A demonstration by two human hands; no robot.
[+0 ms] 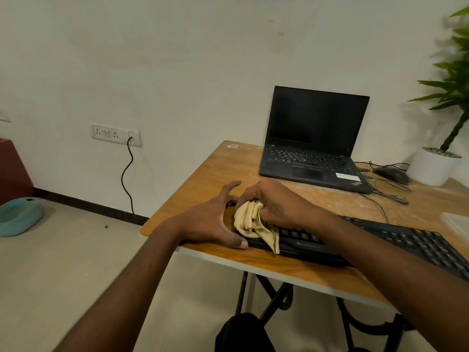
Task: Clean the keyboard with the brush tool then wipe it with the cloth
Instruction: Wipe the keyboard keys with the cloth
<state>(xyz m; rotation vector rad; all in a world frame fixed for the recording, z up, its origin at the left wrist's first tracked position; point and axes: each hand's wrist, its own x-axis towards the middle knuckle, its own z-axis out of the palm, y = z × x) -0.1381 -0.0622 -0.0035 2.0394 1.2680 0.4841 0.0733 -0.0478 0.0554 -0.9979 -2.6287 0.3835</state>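
Observation:
A black keyboard [406, 240] lies along the near edge of the wooden table [210, 174]. My right hand [274, 201] grips a bunched yellow cloth [250, 222] and presses it on the keyboard's left end. My left hand [215, 219] rests at that left end with fingers spread, thumb against the keyboard's front corner. My right forearm covers the keyboard's middle. No brush tool is in view.
An open black laptop [314, 138] stands at the back of the table, with a black mouse [392, 174] and cables to its right. A white plant pot [432, 166] sits at the far right. The table's left edge drops to the floor.

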